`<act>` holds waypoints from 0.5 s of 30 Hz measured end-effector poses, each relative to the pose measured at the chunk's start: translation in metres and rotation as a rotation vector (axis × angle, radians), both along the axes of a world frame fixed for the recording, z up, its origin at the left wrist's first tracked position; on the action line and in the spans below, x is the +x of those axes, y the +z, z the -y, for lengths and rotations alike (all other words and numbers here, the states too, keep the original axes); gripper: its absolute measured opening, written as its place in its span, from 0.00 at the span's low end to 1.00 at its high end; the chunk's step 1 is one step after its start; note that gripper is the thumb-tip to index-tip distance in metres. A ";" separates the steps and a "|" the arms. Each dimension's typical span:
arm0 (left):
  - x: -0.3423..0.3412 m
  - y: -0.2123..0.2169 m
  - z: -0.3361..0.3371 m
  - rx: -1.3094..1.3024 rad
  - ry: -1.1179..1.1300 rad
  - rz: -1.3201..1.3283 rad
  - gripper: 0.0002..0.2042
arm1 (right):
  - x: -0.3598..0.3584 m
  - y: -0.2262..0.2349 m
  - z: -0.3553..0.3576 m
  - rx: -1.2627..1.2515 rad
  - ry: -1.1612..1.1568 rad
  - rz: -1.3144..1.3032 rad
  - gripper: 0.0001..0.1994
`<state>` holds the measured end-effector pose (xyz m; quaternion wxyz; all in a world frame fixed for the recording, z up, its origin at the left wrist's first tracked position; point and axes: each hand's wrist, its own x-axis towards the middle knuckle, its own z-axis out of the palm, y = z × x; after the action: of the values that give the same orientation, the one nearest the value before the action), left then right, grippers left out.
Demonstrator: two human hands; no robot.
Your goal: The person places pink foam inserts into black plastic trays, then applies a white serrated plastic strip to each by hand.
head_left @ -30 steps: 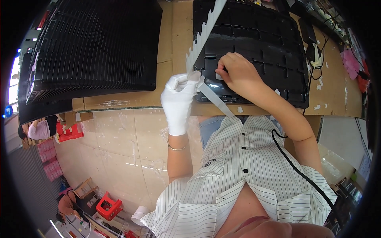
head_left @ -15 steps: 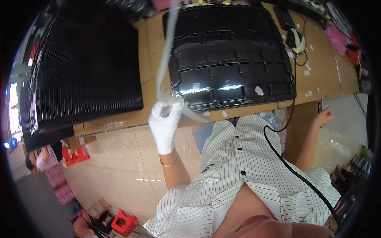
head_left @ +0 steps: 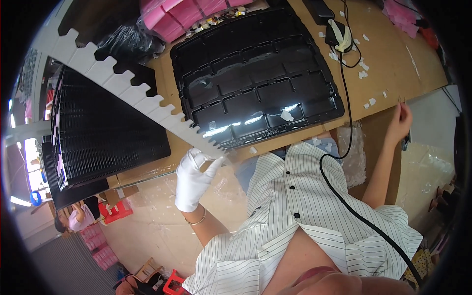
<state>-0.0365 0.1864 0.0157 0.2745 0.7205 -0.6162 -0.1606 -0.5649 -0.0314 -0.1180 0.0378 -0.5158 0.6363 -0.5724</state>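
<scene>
Off the desk's front edge, gloved left hand pinches the white notched strip, now slanting up-left over the black ribbed stack. Right hand, now off the desk's right corner, fingers together; anything pinched is too small to tell.

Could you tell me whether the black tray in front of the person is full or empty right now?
Nearly empty: the tray's compartments show bare glossy black, apart from a few small white scraps.

Brown cardboard-topped table carrying a black compartmented tray at centre, a stack of black ribbed trays at left, pink foam pieces at the far edge, scattered white scraps and a black cable at right.
</scene>
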 end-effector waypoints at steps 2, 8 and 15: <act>-0.003 -0.005 0.007 0.006 -0.017 0.008 0.08 | 0.115 0.093 -0.009 0.018 0.594 -0.144 0.04; -0.008 -0.005 0.019 -0.005 -0.064 -0.021 0.09 | 0.262 0.115 0.019 0.290 1.761 -0.374 0.10; -0.007 -0.013 0.022 -0.053 -0.144 0.010 0.09 | 0.278 0.120 0.036 0.566 2.017 -0.644 0.09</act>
<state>-0.0431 0.1647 0.0025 0.2781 0.6675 -0.6719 -0.1603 -0.2868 -0.0676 0.0020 0.4378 -0.8976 0.0103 0.0498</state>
